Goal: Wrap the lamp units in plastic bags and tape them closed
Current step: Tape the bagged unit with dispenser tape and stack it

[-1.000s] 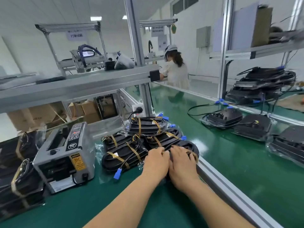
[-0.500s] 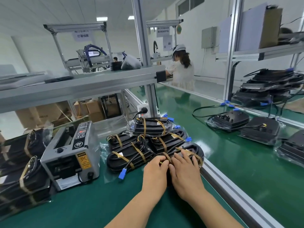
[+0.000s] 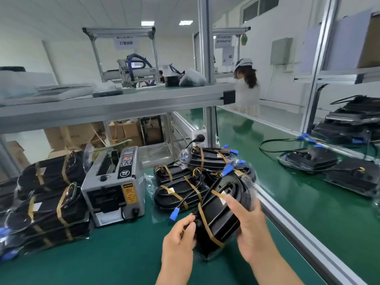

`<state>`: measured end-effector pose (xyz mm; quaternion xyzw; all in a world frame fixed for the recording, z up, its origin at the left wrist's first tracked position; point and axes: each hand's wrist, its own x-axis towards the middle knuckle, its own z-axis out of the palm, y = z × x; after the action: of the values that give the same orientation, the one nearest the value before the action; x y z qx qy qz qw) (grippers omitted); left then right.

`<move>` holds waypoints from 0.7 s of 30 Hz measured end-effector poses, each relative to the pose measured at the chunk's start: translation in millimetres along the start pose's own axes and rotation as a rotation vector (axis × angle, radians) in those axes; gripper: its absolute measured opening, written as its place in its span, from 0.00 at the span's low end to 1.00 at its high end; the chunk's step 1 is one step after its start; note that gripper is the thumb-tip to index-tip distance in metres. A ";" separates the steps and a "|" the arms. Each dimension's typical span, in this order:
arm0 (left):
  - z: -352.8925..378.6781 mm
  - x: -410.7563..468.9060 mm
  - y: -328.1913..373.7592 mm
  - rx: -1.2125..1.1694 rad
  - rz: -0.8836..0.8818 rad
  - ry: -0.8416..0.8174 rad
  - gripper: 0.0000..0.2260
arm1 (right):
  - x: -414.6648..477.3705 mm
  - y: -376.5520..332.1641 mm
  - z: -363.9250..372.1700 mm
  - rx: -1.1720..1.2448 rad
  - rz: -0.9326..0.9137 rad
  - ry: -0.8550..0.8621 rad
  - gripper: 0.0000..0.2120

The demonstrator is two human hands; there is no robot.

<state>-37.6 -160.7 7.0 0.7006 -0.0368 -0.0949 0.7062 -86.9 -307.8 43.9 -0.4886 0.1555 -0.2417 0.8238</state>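
The green tabletop (image 3: pixel 123 254) runs under everything I handle, and to my right, past an aluminium rail, lies a green belt (image 3: pixel 308 202) carrying bare black units (image 3: pixel 310 159) with loose cables. A metal shelf (image 3: pixel 102 105) spans the bench above. On my left stands a stack of bagged units (image 3: pixel 51 202) bound in brown tape, and just beside it the grey tape dispenser (image 3: pixel 115 186). Right of the dispenser lies a pile of wrapped units (image 3: pixel 181 186), one trailing a cable with a blue connector (image 3: pixel 174 213).

The lamp unit (image 3: pixel 222 214) I am working on is in front of that pile, bagged in clear plastic, tilted with its far end raised; whether its near end touches the tabletop I cannot tell. My right grip (image 3: pixel 253 231) wraps its right edge, forefinger lying across the top. My left grip (image 3: pixel 178 241) pinches its near left corner. A tape band (image 3: pixel 207 227) crosses the unit between them.
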 end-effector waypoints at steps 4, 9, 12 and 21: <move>-41.8 -17.0 -7.1 -0.098 0.002 0.155 0.15 | -13.6 11.1 34.0 -0.066 0.027 -0.213 0.36; -98.8 -44.3 -13.1 -0.054 0.061 0.192 0.15 | -42.2 19.3 77.3 -0.354 -0.038 -0.451 0.36; -125.2 -55.9 -4.0 0.116 0.059 0.181 0.15 | -54.9 20.8 93.7 -0.499 -0.064 -0.563 0.36; -154.3 -71.1 80.8 0.334 0.387 0.379 0.09 | -71.4 16.6 112.9 -0.670 -0.028 -0.777 0.42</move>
<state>-72.0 4.1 90.9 0.7920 -0.0522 0.1808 0.5808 -86.8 -179.4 84.3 -0.7817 -0.0997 0.0100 0.6156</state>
